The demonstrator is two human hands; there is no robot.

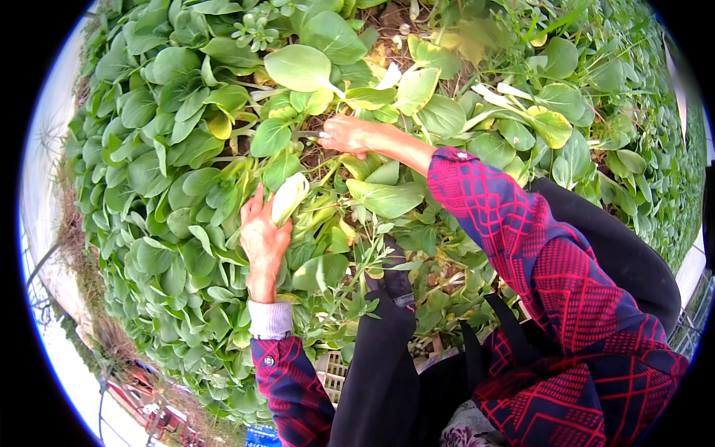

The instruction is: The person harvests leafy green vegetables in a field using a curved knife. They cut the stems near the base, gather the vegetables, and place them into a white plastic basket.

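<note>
My left hand [265,232] is among the leafy greens at the edge of the dense plants, with a pale-based head of leafy greens [290,198] held between thumb and fingers. Its leaves are partly hidden under the foliage. Above and to the right, my right hand [343,136] is closed around the handle of a thin metal blade [309,134], which points left, low among the stems. A broad green leaf [271,137] stands by the tip of the blade. Cut leaves lie around my right wrist.
Dense leafy greens [162,173] fill the left side. Loose leaves with white stalks [503,103] lie at the upper right. A tall weed [363,262] rises before my shoe [397,274]. A slatted plastic crate [333,371] stands beside my leg, and a whitish strip runs along the far left.
</note>
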